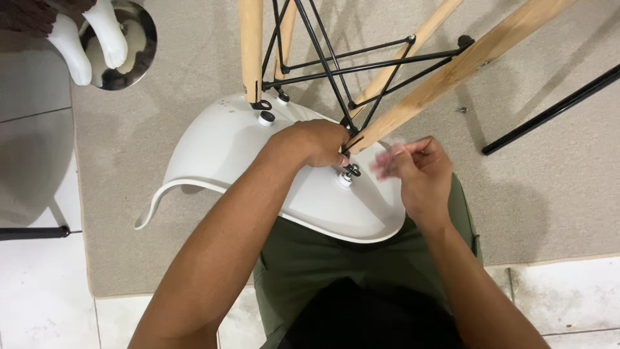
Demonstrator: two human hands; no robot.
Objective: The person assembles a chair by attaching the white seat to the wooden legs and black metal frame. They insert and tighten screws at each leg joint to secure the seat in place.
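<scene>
Head view: your left hand (316, 143) clenches at the wooden leg's (445, 76) base on the upturned white chair seat (219, 145) across your lap. Your right hand (416, 171), blurred, hovers beside it; its grip is unclear.

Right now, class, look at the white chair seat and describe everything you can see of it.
The white chair seat is a smooth, curved shell that looks like plastic, lying upside down on a beige carpet and against the person's lap. Wooden legs braced by black wire rods rise from it. The left hand rests on it at one leg mount; the blurred right hand hovers close.
</scene>
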